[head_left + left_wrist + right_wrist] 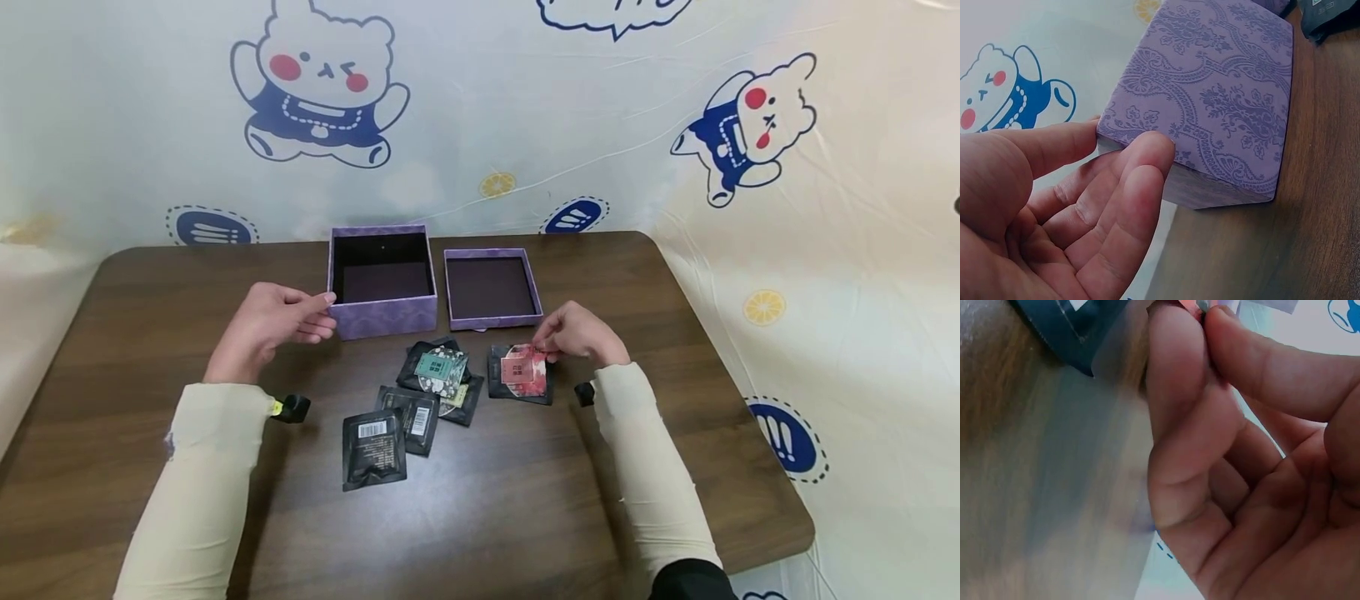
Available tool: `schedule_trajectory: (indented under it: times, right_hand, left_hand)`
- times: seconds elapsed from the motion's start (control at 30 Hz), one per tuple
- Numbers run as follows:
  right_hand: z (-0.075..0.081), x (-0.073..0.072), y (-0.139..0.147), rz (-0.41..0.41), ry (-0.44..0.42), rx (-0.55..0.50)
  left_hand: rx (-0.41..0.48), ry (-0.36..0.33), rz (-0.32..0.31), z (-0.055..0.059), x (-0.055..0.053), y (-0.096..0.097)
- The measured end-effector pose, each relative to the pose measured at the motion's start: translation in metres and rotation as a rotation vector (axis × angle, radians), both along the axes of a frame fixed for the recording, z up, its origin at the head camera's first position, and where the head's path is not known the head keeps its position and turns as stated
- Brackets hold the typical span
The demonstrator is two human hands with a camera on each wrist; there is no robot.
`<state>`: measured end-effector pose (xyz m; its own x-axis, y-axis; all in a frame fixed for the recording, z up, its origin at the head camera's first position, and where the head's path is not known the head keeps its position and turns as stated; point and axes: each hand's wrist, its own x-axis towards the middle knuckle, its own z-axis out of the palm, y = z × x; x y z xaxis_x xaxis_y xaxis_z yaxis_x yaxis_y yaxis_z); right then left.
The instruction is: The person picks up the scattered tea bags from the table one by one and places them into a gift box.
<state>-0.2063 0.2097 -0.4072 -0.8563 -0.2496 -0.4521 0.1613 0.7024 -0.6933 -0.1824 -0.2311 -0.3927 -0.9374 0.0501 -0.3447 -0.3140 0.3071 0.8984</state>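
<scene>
An open purple patterned box (386, 318) with a dark interior stands at the back of the table. My left hand (279, 323) holds its left front corner, with the thumb at the rim and the other fingers against the side. That patterned box (1222, 81) fills much of the left wrist view. My right hand (579, 335) pinches the upper right corner of a black sachet with a red label (522, 371). In the right wrist view, thumb and index finger meet on that corner at the top edge; most of the sachet is out of frame there.
A shallow purple lid (493, 323) lies open side up, right of the box. Between the hands lie several black sachets: one green-labelled (441, 367), others overlapping it, and two showing barcodes, including the nearest sachet (375, 454). A printed cloth hangs behind the wooden table (487, 533).
</scene>
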Motion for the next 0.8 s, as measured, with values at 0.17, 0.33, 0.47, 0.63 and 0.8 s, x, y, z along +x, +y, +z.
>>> schedule_trajectory:
  times: [0.17,0.33,0.47,0.63,0.8]
  right_hand:
    - [0.002,0.001,-0.001,0.001,-0.011,-0.019]
    - [-0.001,0.002,-0.004,-0.013,-0.010,-0.069]
    - [-0.001,0.002,-0.003,-0.029,0.003,-0.100]
    - [0.007,0.000,-0.002,-0.071,0.014,-0.142]
    - [0.021,-0.005,-0.005,-0.115,0.019,-0.196]
  left_hand:
    - [0.014,-0.003,0.001,0.000,0.000,0.000]
    - [0.009,0.003,-0.001,0.001,0.001,-0.001]
    - [0.009,-0.006,-0.002,0.002,0.001,-0.001]
    - [0.022,-0.012,-0.002,0.002,0.002,-0.001]
    - [0.026,-0.011,-0.008,0.004,0.001,-0.001]
